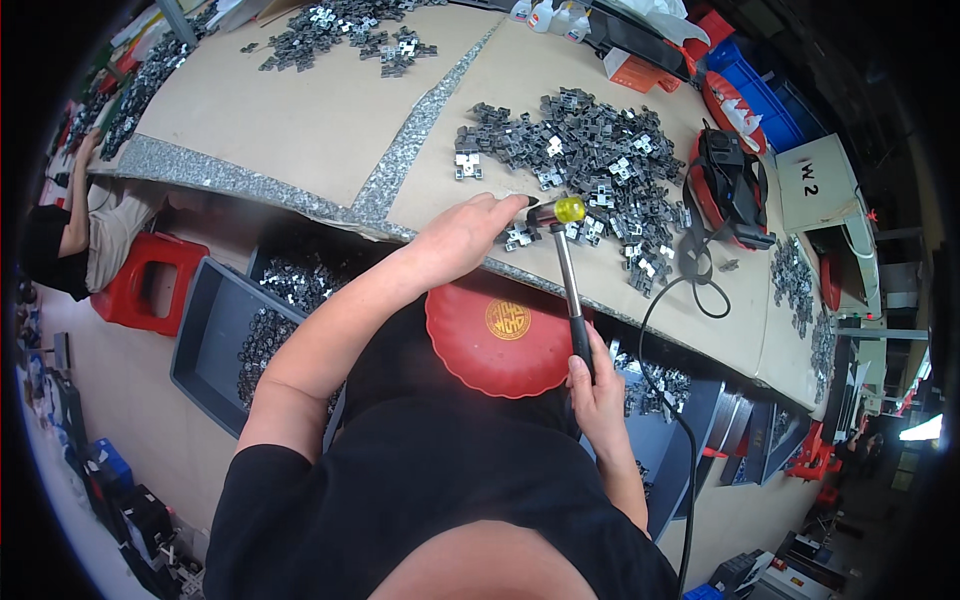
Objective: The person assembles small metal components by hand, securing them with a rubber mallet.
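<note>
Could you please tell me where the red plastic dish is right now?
In the head view the red dish sits low centre on the person's lap, just below the table edge, between the left hand and the right hand gripping the hammer.

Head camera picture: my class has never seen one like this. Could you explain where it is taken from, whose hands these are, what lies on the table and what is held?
A camera on a person's head looks down, so the edges bend. Both bare arms are that person's own. The right hand grips a hammer by its handle. The left hand rests at the table edge, fingers on a small metal part. A heap of metal parts covers the table. A red dish sits just below the edge.
</note>
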A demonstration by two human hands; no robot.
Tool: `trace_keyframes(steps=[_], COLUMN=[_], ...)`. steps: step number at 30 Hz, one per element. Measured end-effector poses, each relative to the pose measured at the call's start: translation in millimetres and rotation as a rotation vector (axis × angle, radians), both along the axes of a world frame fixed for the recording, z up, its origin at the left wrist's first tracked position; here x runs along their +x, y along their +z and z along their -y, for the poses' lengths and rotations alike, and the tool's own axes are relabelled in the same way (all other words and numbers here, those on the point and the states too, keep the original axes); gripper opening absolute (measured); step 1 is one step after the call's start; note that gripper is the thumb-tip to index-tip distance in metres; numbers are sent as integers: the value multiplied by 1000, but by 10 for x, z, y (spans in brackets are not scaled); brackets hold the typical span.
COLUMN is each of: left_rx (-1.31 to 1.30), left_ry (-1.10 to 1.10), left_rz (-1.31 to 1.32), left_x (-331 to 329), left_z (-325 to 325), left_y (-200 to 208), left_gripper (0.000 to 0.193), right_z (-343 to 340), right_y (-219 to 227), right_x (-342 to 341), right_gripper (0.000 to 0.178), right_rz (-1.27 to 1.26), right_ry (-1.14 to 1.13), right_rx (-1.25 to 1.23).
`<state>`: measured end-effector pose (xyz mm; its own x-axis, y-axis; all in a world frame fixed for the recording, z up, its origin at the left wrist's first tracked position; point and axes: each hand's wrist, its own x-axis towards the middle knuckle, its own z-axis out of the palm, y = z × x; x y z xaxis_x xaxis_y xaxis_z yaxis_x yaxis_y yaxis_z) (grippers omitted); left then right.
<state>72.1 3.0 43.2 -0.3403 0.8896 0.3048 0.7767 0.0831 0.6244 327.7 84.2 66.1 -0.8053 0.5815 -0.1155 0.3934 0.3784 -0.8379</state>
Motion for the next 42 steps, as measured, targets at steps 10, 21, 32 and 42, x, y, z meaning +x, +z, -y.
trace_keyframes(steps=[10, 21, 32, 42], left_rx=[116, 170, 181, 226], left_ry=[106, 164, 170, 289], left_rz=[223, 197, 176, 41], left_x=[113, 171, 145, 117], left_z=[108, 27, 37, 121], left_y=[-16, -111, -109, -15], left_gripper=[53, 66, 68, 40], right_z=[50, 72, 49, 44], right_y=[75, 166, 40, 72], right_x=[-44, 10, 17, 50], right_gripper=[41, 41, 40, 41], right_rz=[179, 118, 76, -36], right_ry=[51, 9, 55, -110], right_rx=[124, 106, 245, -40])
